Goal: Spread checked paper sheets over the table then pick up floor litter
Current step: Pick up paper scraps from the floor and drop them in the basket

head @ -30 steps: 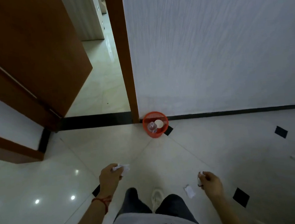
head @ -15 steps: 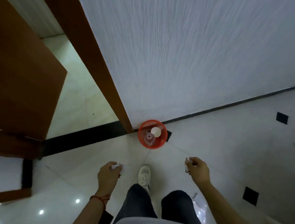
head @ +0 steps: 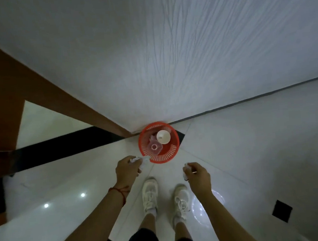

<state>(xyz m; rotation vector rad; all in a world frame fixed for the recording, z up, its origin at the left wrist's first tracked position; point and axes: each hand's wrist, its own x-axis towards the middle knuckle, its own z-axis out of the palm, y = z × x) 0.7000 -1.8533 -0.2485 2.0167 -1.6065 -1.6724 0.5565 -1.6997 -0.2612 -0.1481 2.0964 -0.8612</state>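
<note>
A red mesh waste basket (head: 164, 158) stands on the floor against the white wall, with a clear plastic bottle (head: 153, 147) and a white cup (head: 163, 136) inside. My left hand (head: 127, 170) grips a crumpled white paper scrap (head: 143, 160) just left of the basket's rim. To the right, below the basket, my right hand (head: 196, 174) pinches a small white paper scrap (head: 185, 172). My two white shoes stand on the floor below the hands.
A brown door frame (head: 72, 106) meets the wall just left of the basket, and a black threshold strip (head: 60, 150) runs leftward from it. The glossy white tiled floor (head: 253, 150) has small black inlays.
I have walked up to the basket, which now lies close in front of my feet. Both hands, still holding their scraps, have come nearer to its rim.
</note>
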